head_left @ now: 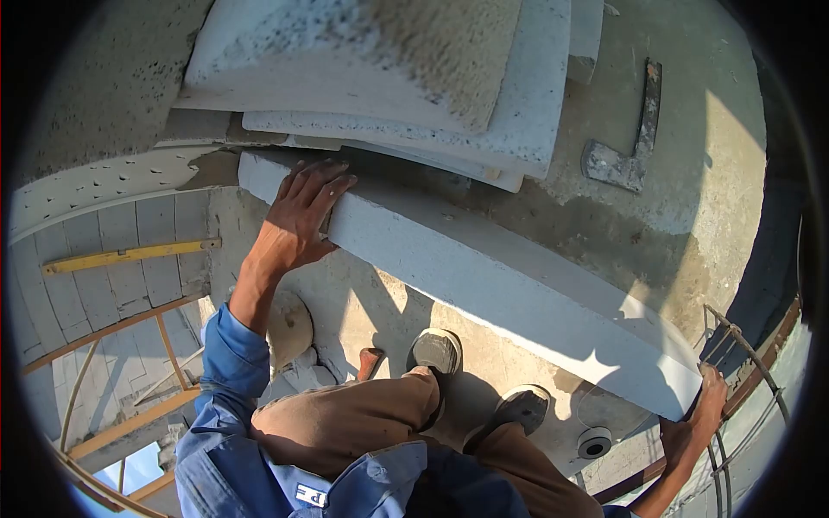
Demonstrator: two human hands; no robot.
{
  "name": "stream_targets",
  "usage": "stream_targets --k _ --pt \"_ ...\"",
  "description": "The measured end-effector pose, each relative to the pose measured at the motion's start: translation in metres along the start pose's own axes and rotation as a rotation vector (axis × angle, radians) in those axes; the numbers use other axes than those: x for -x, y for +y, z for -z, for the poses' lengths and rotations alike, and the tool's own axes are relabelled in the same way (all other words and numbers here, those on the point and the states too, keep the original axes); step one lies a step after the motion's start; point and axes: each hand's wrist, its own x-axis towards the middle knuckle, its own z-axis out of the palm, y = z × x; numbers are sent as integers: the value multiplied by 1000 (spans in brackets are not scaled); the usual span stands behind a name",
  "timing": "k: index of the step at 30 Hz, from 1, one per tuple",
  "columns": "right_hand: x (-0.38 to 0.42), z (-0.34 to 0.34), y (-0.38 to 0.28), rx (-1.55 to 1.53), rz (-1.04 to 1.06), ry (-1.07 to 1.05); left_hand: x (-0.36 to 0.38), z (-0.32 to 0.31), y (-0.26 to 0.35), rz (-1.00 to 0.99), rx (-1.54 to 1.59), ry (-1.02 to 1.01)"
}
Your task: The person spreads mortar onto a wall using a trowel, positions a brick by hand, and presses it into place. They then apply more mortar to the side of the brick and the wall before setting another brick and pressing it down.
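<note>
A long white block (501,298), like a lightweight concrete panel, lies slanted across the middle of the view between my hands. Near its left end my left hand (302,207) grips it, fingers over the top edge and thumb on the near face. At the far right end, my right hand (698,416) is closed round the block's corner, its fingers partly hidden. Just beyond the block, other white slabs (509,129) are stacked on a grey mortar-stained surface (596,233).
An L-shaped metal tool (639,147) lies at upper right. Bent steel bars (756,350) stick up beside my right hand. A yellow spirit level (129,256) is at left. Around my shoes (436,354) are a reddish-handled tool (370,363) and a round white object (594,443).
</note>
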Motion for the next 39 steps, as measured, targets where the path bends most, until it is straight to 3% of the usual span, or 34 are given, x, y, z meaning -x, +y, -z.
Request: stream_targets --k 9,15,21,25,26,32,39 --pt "0 1 0 -16 -42 -32 2 0 -1 18 -27 -30" --pt "-1 -1 -3 -46 -32 0 7 11 3 184 -22 -58" --pt "6 -3 9 -23 -61 -50 18 6 -7 161 47 94" --pt "2 3 3 -25 34 -5 29 3 -18 130 135 157" --pt "2 1 9 -27 151 34 31 -2 -22 172 186 196" --pt "1 9 -6 3 85 -29 24 -32 -9 201 221 382" --pt "3 10 -9 16 36 -70 10 -48 -16 198 105 404"
